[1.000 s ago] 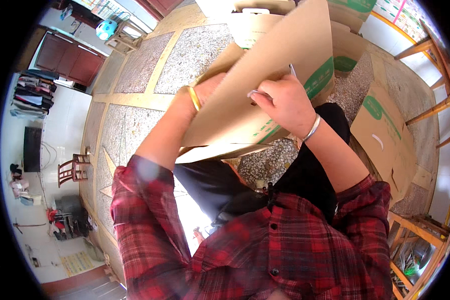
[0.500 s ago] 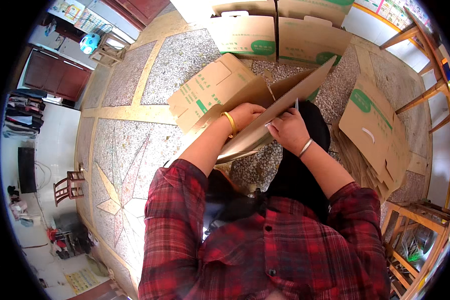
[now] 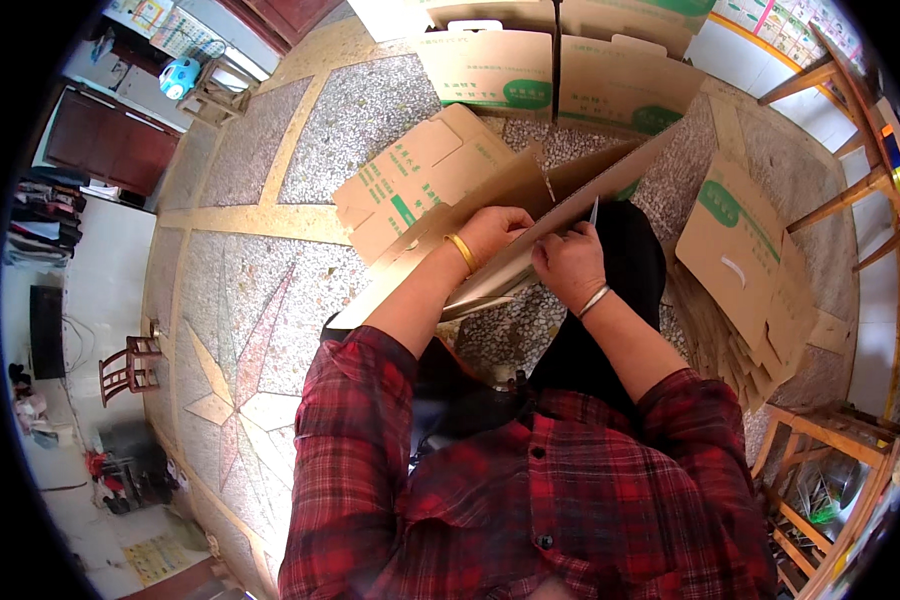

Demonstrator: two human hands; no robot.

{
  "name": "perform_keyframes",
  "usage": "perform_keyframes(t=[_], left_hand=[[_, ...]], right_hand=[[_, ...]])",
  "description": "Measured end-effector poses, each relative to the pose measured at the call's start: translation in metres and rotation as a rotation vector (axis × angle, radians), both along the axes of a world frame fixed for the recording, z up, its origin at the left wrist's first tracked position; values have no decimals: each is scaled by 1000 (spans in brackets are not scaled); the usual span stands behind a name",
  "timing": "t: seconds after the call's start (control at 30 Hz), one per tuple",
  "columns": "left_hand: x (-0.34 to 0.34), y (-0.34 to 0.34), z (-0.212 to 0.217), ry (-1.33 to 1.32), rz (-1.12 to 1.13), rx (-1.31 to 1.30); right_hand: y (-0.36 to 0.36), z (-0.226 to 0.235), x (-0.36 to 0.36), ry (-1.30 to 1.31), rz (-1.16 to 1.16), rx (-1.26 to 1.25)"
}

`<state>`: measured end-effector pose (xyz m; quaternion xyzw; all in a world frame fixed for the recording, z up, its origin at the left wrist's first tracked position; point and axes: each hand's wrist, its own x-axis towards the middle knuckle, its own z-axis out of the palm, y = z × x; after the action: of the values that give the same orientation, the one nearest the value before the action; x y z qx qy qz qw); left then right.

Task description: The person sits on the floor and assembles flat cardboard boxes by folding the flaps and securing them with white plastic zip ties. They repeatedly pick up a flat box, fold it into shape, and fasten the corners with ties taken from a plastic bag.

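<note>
A partly folded cardboard box [image 3: 630, 165] stands tilted open in front of me, with green print on its flap. My left hand [image 3: 498, 232], a gold bangle at its wrist, reaches inside, fingers curled against the inner side of the near panel; their tips are hidden. On that panel's outer face, my right hand [image 3: 570, 268], with a silver bangle, has its fingers bent and closed. A thin, pale, pointed strip [image 3: 595, 212] sticks up from its fingers; its kind is unclear. The two hands face each other across the panel.
Open boxes [image 3: 485, 70] stand in rows at the back. On the right lies a stack of flattened boxes [image 3: 740, 240], the top one with a white curved handle. Wooden stools [image 3: 835, 440] stand right of that. A small wooden chair [image 3: 130, 368] is far left.
My right hand has shifted slightly, its fingertips now pressed to the panel; a small white bit seen at them before no longer shows. The left hand stays inside the box. The view has shifted a little.
</note>
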<state>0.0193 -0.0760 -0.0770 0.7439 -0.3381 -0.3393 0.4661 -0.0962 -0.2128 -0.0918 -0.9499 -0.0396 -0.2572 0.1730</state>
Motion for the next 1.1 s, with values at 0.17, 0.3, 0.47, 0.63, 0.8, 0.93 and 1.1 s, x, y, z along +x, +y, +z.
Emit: perform_keyframes(t=[0.17, 0.3, 0.47, 0.63, 0.8, 0.93, 1.1], left_hand=[[-4, 2, -4, -53, -10, -13], [-8, 3, -11, 7, 7, -40], [-6, 2, -14, -34, 10, 0], [-8, 8, -22, -15, 72, -13], [-16, 8, -40, -92, 127, -201], [-26, 5, -44, 3, 217, -259], [-29, 12, -42, 147, 209, -158]], right_hand=[[0, 4, -6, 8, 52, -83], [-17, 16, -16, -48, 201, -146], [-27, 8, -19, 197, 190, -202], [-23, 9, -16, 117, 172, -158], [-20, 5, -17, 107, 182, -148], [-15, 2, -15, 120, 184, -184], [-2, 10, -12, 120, 130, -201]])
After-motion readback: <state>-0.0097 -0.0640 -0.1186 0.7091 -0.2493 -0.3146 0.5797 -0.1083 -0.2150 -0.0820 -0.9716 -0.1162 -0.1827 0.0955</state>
